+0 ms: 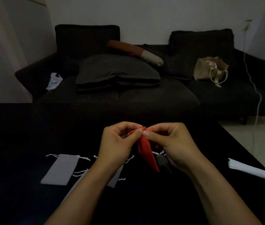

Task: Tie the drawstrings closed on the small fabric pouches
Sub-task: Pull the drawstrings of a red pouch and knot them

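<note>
Layout of the scene. The pouch (147,151) hangs below the fingers (139,133) of both hands, its gathered neck pinched between them, above the surface (23,135). Left of the fingers and nearer the viewer, a flat pouch (60,169) lies on the surface; two more flat pouches (116,177) lie partly under the left forearm. Just right of the hanging pouch, another pouch (162,161) lies beneath the right hand (174,143). Far right, a folded sheet (248,168) rests at the surface's edge. Behind the fingers stands a sofa (144,98) bearing cushions (117,72) at centre and a tote bag (209,69) to the right.
</note>
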